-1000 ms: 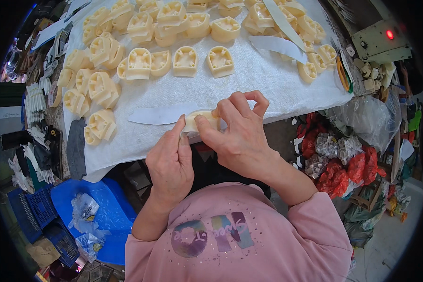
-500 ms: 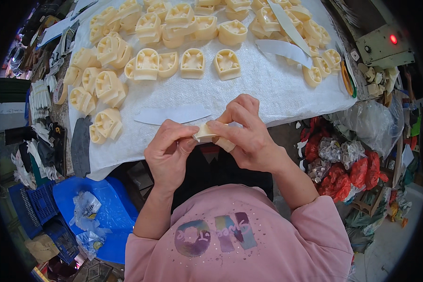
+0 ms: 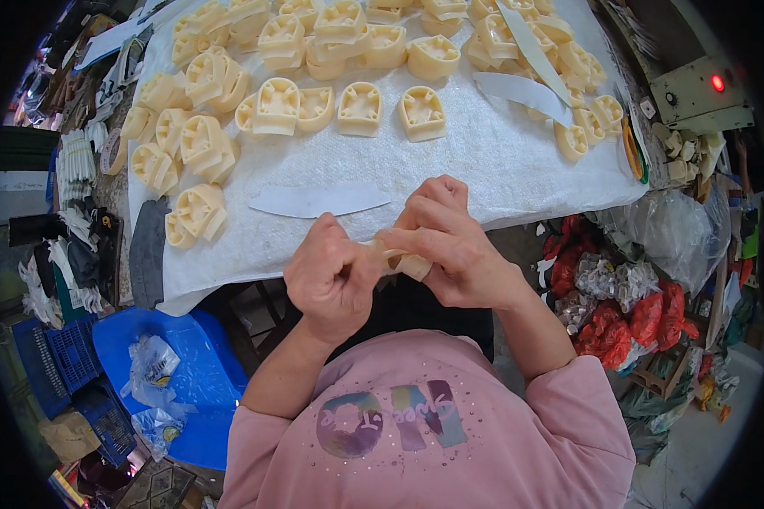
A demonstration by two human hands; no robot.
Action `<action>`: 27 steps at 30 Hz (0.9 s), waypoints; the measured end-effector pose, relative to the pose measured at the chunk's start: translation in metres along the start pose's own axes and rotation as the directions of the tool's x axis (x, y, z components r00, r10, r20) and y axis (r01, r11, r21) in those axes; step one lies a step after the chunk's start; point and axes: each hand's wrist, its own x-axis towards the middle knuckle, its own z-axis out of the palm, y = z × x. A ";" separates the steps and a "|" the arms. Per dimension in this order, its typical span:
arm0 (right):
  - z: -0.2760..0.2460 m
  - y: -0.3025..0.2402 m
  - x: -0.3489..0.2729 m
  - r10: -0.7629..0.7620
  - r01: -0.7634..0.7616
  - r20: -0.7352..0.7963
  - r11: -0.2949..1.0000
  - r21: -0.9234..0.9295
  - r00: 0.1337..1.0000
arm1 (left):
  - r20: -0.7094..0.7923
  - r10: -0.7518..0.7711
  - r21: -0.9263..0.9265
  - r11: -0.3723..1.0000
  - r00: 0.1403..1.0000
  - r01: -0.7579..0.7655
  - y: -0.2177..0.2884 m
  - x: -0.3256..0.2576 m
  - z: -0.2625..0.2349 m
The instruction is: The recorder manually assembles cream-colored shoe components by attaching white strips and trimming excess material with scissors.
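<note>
Just past the near edge of the table, I hold a cream plastic shoe heel [image 3: 413, 267] between both hands. My right hand [image 3: 458, 252] grips it, fingers bent around its top and side. My left hand [image 3: 333, 276] is curled tight against the heel's left end; what its fingers pinch there is hidden. Behind my hands a white curved strip [image 3: 318, 201] lies flat on the cloth. Farther back, single cream heels [image 3: 360, 109] stand with their hollow, posted sides showing.
Many heels [image 3: 341, 24] are heaped along the far side of the white-covered table [image 3: 314, 161]. More pale strips [image 3: 525, 95] rest on the right pile. A dark grey strip [image 3: 150, 254] hangs at the left edge. A blue chair [image 3: 199, 428] stands left, red bags [image 3: 603, 327] right.
My left hand has rolled over into a fist and shifted right, closer to my right hand. The heel is now more hidden. The view has moved slightly.
</note>
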 end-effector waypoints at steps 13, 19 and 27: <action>-0.009 -0.026 0.003 0.006 -0.004 -0.307 1.000 0.004 0.952 | -0.100 0.106 0.138 0.986 0.989 -0.092 -0.005 0.006 -0.025; 0.033 -0.017 -0.028 0.650 -0.281 0.067 0.232 0.931 0.757 | -0.062 0.096 -0.164 0.981 0.993 -0.105 0.015 0.004 -0.012; 0.022 -0.018 -0.029 0.680 -0.103 -0.080 0.225 0.969 0.729 | 0.213 0.262 0.123 0.949 0.941 -0.292 0.015 0.007 -0.009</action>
